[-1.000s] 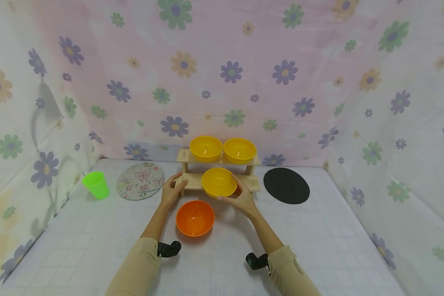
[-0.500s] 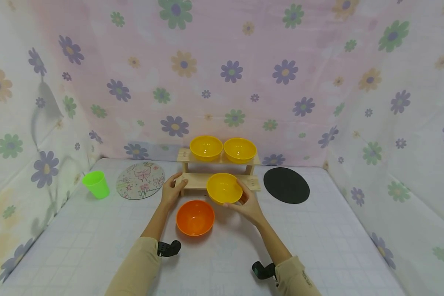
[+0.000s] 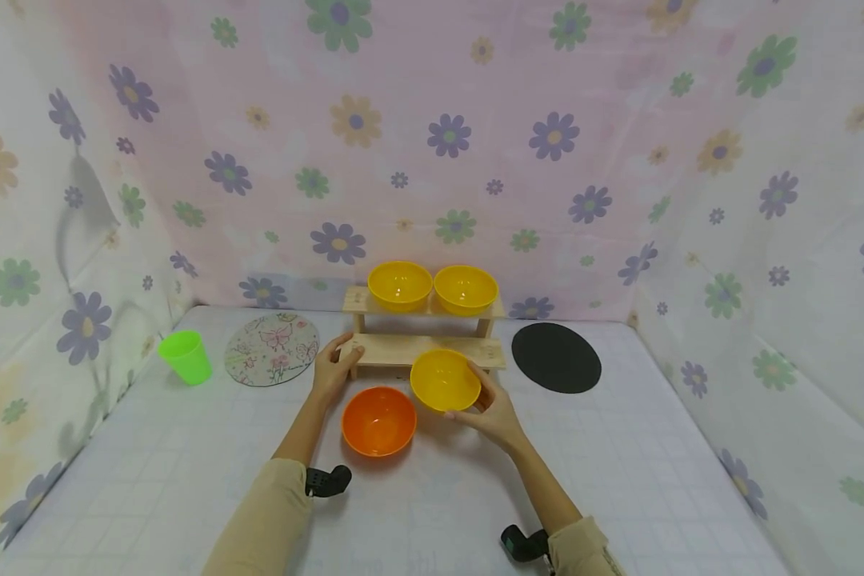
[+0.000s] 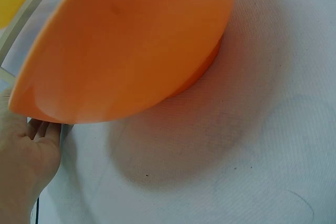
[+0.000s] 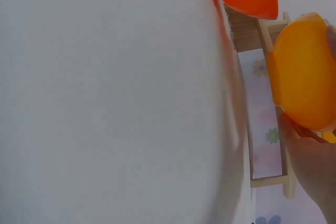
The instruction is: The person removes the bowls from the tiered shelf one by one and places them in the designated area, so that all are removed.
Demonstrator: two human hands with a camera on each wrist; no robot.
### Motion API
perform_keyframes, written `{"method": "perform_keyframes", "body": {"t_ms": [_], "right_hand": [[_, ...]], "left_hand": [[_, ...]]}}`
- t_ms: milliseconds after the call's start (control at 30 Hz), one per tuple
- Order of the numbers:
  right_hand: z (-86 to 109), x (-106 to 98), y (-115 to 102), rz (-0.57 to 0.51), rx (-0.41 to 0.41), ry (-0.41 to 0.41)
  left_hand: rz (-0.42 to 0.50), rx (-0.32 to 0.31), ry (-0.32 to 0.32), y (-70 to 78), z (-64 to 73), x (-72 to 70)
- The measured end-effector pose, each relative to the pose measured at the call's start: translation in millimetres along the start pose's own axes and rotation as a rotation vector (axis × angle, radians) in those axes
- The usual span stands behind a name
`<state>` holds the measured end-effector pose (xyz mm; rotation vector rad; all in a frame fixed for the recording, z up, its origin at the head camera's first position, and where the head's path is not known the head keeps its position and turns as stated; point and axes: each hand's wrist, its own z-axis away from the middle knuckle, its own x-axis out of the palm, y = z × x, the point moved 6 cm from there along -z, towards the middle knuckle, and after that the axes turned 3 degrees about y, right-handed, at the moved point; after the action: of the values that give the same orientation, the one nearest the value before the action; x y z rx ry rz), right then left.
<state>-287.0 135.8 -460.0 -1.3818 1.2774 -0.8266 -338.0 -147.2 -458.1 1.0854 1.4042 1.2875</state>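
My right hand point(image 3: 495, 412) holds a yellow bowl point(image 3: 445, 381) by its right side, thumb at the near part of the rim. The bowl hangs in front of the lower step of a two-tier wooden rack point(image 3: 396, 350), and in the right wrist view the yellow bowl point(image 5: 304, 72) shows from its side. My left hand point(image 3: 333, 371) grips the left end of that lower step, thumb on top. An orange bowl point(image 3: 379, 422) sits on the table just in front of the rack, between my forearms. It hides part of my left hand point(image 4: 31, 156) in the left wrist view.
Two more yellow bowls, a left one point(image 3: 400, 286) and a right one point(image 3: 466, 290), stand on the rack's upper step. A green cup point(image 3: 186, 358) and a flower-patterned round mat point(image 3: 271, 350) lie to the left. At the right is a black round mat point(image 3: 556, 358).
My right hand has brought the yellow bowl off the lower step, toward me and slightly right. My left hand keeps its place on the rack.
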Motion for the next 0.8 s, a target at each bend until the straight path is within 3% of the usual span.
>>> {"method": "perform_keyframes", "body": {"t_ms": [233,500,800], "right_hand": [[11.1,-5,4,0.018,0.005,0.012],[19.8,-8,6,0.012,0.028,0.002],[27.8,-12,10,0.018,0.056,-0.043]], "left_hand": [[-0.011,-0.008,0.011,-4.5,-5.3,-1.0],[-0.007,-0.002,0.031,-31.4,-22.6,-1.3],[-0.015,0.014,0.035,-33.9,-22.1,-1.2]]}}
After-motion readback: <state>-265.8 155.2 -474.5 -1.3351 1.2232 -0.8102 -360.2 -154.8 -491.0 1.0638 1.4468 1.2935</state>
